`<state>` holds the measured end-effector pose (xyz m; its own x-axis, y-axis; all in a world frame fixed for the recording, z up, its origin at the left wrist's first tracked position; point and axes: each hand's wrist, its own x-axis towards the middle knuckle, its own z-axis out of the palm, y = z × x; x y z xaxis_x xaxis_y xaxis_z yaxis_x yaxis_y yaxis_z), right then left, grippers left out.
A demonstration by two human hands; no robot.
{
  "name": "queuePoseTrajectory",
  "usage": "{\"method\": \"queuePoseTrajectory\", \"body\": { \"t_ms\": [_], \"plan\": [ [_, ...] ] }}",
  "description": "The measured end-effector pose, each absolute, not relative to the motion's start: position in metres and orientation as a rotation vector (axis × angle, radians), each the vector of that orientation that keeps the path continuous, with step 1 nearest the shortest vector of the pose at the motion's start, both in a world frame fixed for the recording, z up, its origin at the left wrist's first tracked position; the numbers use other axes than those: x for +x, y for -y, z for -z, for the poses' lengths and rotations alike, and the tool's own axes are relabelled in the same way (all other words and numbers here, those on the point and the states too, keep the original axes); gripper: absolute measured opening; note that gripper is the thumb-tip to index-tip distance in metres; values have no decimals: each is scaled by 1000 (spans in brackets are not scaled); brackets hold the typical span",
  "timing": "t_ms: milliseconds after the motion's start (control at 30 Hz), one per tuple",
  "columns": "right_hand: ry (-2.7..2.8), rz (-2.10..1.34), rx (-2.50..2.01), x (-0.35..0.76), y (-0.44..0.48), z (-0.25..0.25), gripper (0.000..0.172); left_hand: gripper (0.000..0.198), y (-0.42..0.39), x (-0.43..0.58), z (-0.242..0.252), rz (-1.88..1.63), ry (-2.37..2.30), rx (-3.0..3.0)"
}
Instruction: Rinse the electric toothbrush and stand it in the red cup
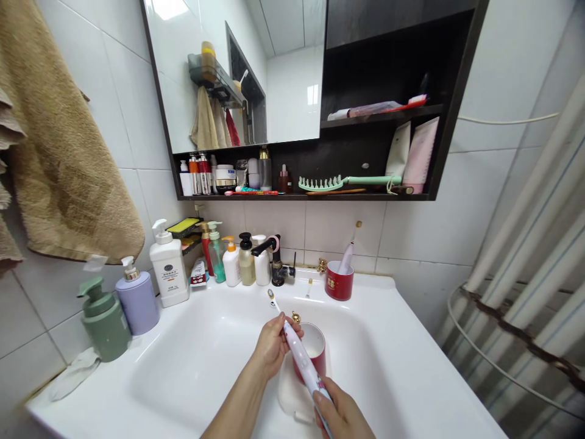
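An electric toothbrush (301, 353) with a pale, patterned handle slants across the sink, its brush head pointing up and to the left. The fingers of my left hand (274, 344) pinch it near the neck. Lower down, my right hand (340, 408) is wrapped round the bottom of the handle. Behind the toothbrush, a red mug (321, 363) with a white inside and a gold handle stands in the sink, partly covered by it. A white tray-like piece (292, 390) lies under the mug; my view of it is partly blocked.
On the sink (393, 323) rim, another red mug (339, 283) holds a second electric toothbrush (347, 259), and a small brush head (309, 288) lies nearby. The black faucet (276, 262) rises at the back. Several pump bottles (169, 268) line the left. A mirror cabinet (274, 196) hangs above.
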<state>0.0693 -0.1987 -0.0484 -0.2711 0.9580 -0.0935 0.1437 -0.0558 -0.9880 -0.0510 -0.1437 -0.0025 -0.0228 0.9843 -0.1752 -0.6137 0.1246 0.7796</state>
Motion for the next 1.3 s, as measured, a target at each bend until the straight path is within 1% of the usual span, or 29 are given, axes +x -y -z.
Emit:
{"method": "queuePoseTrajectory", "body": {
  "t_ms": [67, 233, 400, 600, 733, 833, 933, 1000, 1067, 1133, 1200, 1300],
  "plan": [
    [1473, -1437, -1193, 69, 199, 47, 41, 18, 144, -51, 3, -1380, -815, 580],
    [1360, -1717, -1043, 68, 200, 40, 40, 17, 143, -52, 2, -1361, -767, 614],
    [1287, -1620, -1096, 66, 203, 38, 42, 17, 144, -51, -1, -1361, -729, 651],
    [1248, -1884, -954, 67, 199, 41, 41, 18, 146, -51, -4, -1331, -689, 658],
    [1214, -1932, -916, 66, 201, 39, 41, 17, 148, -51, -4, -1308, -662, 663],
    [1184, -1948, -896, 64, 208, 28, 42, 20, 149, -50, -7, -1280, -675, 642],
    [1229, -1800, -944, 62, 207, 10, 34, 24, 149, -49, -11, -1232, -755, 706],
    [1305, -1586, -1007, 61, 196, -3, 29, 24, 149, -48, -12, -1266, -865, 797],
    [1382, -1284, -1075, 61, 178, -14, 25, 20, 150, -49, -10, -1348, -1044, 946],
    [1376, -1182, -1105, 62, 156, -21, 24, 14, 153, -51, -3, -1374, -1253, 1206],
    [1382, -1103, -1142, 62, 135, -21, 23, 13, 158, -53, 7, -1293, -1418, 1551],
    [1427, -990, -1208, 61, 116, -10, 22, 24, 164, -52, 22, -1073, -1547, 2000]
  ]
}}
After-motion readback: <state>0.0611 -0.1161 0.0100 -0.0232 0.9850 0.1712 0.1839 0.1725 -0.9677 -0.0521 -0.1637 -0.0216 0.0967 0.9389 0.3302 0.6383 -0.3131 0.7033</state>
